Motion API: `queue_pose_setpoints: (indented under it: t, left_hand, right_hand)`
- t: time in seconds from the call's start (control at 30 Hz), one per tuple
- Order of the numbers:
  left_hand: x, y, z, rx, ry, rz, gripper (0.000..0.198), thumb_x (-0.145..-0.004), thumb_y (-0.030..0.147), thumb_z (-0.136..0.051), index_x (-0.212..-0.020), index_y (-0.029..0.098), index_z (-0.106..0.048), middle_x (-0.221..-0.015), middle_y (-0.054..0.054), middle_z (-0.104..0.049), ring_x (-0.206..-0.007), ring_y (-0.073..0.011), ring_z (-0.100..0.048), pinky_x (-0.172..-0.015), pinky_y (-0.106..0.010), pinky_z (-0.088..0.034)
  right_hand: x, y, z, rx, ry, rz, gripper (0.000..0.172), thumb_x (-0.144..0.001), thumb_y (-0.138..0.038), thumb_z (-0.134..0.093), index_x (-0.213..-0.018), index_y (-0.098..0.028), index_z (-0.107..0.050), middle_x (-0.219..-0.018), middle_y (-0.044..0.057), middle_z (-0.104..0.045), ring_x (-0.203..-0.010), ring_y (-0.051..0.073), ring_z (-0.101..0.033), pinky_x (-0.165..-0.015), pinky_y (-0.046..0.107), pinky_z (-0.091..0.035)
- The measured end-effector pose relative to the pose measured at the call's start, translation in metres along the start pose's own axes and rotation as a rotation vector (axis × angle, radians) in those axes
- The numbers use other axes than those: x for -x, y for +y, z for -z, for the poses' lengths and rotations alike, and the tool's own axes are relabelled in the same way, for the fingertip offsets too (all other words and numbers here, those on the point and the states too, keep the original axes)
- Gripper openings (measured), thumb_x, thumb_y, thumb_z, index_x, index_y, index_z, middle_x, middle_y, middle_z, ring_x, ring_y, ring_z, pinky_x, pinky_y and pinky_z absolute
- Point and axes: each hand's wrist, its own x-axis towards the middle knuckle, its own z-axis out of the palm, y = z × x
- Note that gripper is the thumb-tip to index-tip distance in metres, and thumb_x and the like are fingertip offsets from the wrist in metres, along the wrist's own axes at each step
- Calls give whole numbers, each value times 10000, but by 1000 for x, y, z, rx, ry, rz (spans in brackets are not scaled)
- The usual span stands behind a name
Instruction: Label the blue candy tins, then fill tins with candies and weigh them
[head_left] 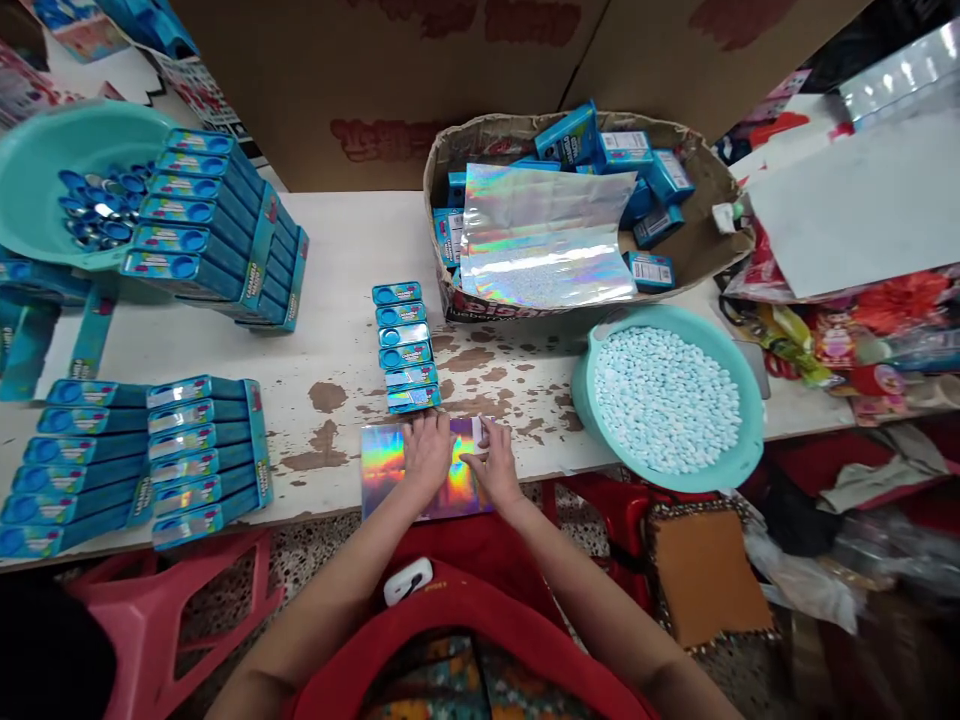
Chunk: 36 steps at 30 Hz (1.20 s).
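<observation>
A shiny holographic sheet [382,470] lies at the table's front edge, reflecting rainbow colours. My left hand [427,447] rests on it with fingers stretched flat. At the sheet's right part, my right hand [495,465] has bent fingers and thumb gripping it beside a small white patch [478,431]. Just beyond my left fingertips, a short column of blue candy boxes [405,345] stands with round-windowed ends up; the nearest ones carry shiny strips.
Stacked blue boxes [217,230] and a teal basin [30,190] of small blue pieces stand left. Behind, a cut cardboard box [709,235] holds blue boxes under another holographic sheet [547,230]. A teal tub [750,430] of pale blue candies sits right.
</observation>
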Motion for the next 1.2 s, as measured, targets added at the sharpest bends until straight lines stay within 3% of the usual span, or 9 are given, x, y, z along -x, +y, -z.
queue_pose_setpoints:
  t: [0.13,0.4,0.57,0.67,0.8,0.9,1.0,1.07,1.2]
  left_hand:
    - [-5,-7,2,26,-12,15,241,-909,245,-360,-1022,210,-570,-1098,-100,-587,-1055,-266,-486,-859,-428,-358]
    - [-7,-15,-12,54,2,-11,269,-917,221,-337,-972,188,-598,-1038,-98,-617,-980,-238,-533,-824,-382,-339]
    - [-2,-26,-31,-3,136,-81,278,-917,213,-345,-1030,201,-599,-1104,-106,-606,-1059,-268,-489,-845,-412,-330]
    - [1,-34,-44,-38,204,-194,289,-915,213,-349,-1055,210,-603,-1183,-115,-580,-1103,-274,-467,-855,-423,-333]
    - [0,-39,-48,16,214,-279,287,-899,185,-379,-1084,209,-597,-1163,-126,-592,-1105,-264,-485,-851,-413,-360]
    - [-2,-32,-28,268,192,-266,271,-898,179,-382,-1059,187,-600,-1085,-125,-623,-1048,-231,-533,-853,-377,-394]
    - [4,-15,11,754,188,-212,316,-898,273,-419,-1183,180,-516,-1157,-113,-589,-1029,-188,-552,-865,-326,-428]
    - [11,-3,39,1042,88,-198,357,-851,341,-507,-1174,190,-515,-1162,-89,-585,-1004,-173,-564,-829,-288,-453]
    - [14,-6,76,1273,-122,-8,216,-805,379,-539,-787,169,-587,-693,1,-593,-652,-123,-567,-627,-236,-454]
  right_hand:
    - [-7,-7,0,291,-75,83,728,-771,-176,-661,-1404,-297,-321,-1205,120,-393,-1086,302,-457,-878,473,-496]
    - [12,-5,-4,508,-129,209,390,-858,-168,-571,-1240,-221,-517,-1253,139,-452,-1098,305,-426,-865,452,-488]
    - [4,-26,33,464,-125,331,66,-896,-194,-535,-911,-192,-599,-1129,118,-558,-1004,260,-493,-867,407,-453]
    - [-7,-48,67,399,-179,325,100,-915,-225,-516,-846,-193,-580,-863,73,-611,-845,229,-544,-772,357,-450]
    - [-20,-76,108,228,-98,159,133,-909,-291,-526,-817,-200,-559,-779,27,-606,-730,186,-562,-687,302,-431]
    - [-28,-93,124,97,-71,50,158,-884,-328,-554,-787,-203,-552,-741,5,-603,-677,163,-553,-648,272,-423]
    - [-32,-106,126,23,-98,42,178,-868,-346,-571,-769,-197,-565,-731,3,-602,-673,156,-545,-643,264,-416]
    - [-32,-114,121,-37,-122,38,188,-862,-358,-578,-772,-193,-573,-734,5,-604,-674,154,-546,-641,262,-417]
    - [-40,-125,92,-192,-92,-36,212,-827,-390,-605,-756,-192,-585,-751,22,-595,-715,172,-561,-613,260,-435]
